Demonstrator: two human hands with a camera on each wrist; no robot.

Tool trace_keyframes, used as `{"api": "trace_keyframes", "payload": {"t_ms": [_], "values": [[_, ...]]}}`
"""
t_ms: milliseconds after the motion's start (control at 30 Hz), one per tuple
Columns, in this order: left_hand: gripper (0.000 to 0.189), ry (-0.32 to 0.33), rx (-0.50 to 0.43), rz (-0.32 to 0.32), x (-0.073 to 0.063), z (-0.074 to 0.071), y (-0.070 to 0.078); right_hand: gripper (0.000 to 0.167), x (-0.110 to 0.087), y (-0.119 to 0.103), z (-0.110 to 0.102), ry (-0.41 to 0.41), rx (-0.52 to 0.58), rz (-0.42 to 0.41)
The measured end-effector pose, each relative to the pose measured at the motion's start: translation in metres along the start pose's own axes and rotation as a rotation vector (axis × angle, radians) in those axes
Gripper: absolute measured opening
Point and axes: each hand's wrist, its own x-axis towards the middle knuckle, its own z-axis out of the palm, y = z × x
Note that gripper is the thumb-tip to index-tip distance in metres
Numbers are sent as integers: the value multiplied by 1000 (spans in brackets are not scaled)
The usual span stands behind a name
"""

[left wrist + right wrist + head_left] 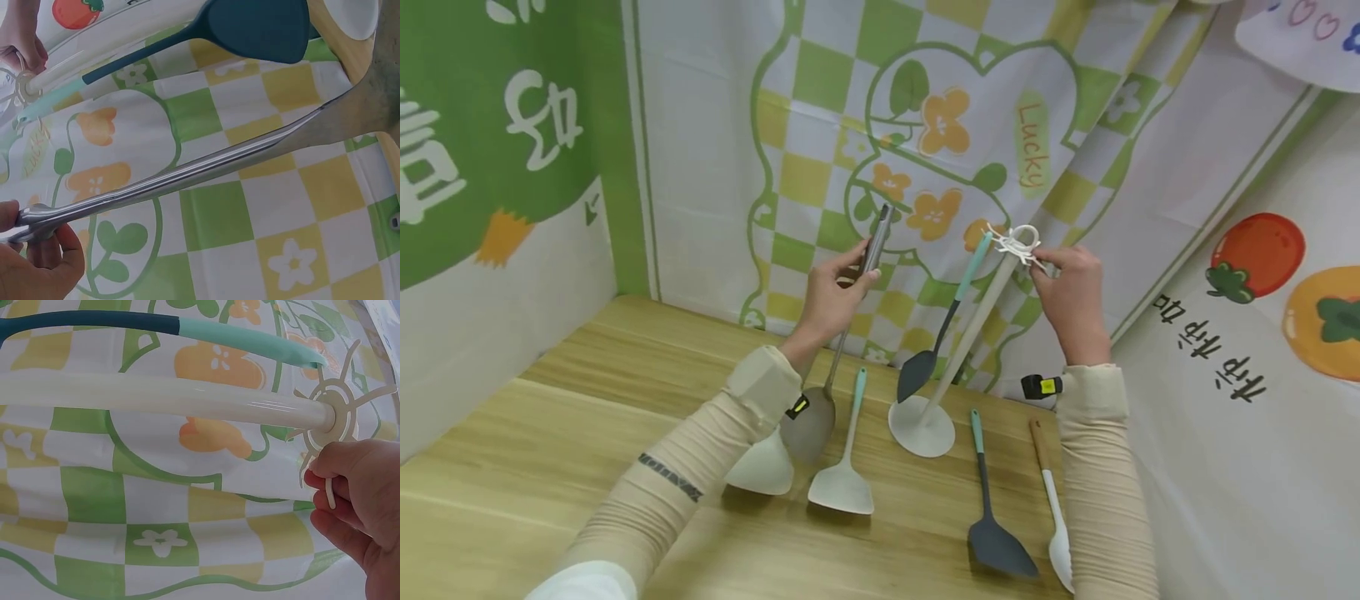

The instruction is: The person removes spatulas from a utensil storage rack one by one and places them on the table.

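My left hand [835, 292] grips the steel handle of a long kitchen utensil [874, 242] with a broad rounded head; the head hangs near the tabletop, partly behind my left wrist. With thumb and fingers, my right hand [1072, 292] pinches one hook at the top of a white utensil stand [973, 333]. From another hook of its hook ring [331, 412] hangs a dark spatula [917, 371] with a mint handle [250, 344]. In the left wrist view, the steel handle [175, 178] runs out from my fingers toward its broad end.
On the wooden table [647, 400] lie a cream spatula [842, 487], a pale utensil head [763, 467] partly under my left arm, a dark spatula [996, 542] and a white spoon [1060, 550] with a wooden handle. A checkered cloth [820, 108] hangs behind the stand.
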Motion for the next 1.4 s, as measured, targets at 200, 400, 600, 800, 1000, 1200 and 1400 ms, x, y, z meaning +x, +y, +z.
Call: {"api": "trace_keyframes", "payload": {"t_ms": [200, 400, 600, 800, 1000, 1200, 1400], "values": [[49, 27, 16, 20, 5, -6, 2, 13, 2, 2, -1, 0, -19, -32], [50, 50, 31, 37, 6, -12, 3, 13, 4, 2, -2, 4, -19, -48], [50, 75, 44, 9, 5, -18, 1, 13, 3, 0, -3, 4, -11, -38], [49, 106, 66, 5, 6, -26, 1, 14, 1, 0, -3, 0, -11, -21], [50, 121, 115, -1, 7, -36, -3, 14, -2, 2, -3, -2, -11, -4], [50, 153, 143, 1, 8, -48, -7, 13, -2, 3, -2, 17, -2, -29], [51, 175, 174, -31, 10, -59, -13, 13, -3, 3, -1, 36, 14, -44]]}}
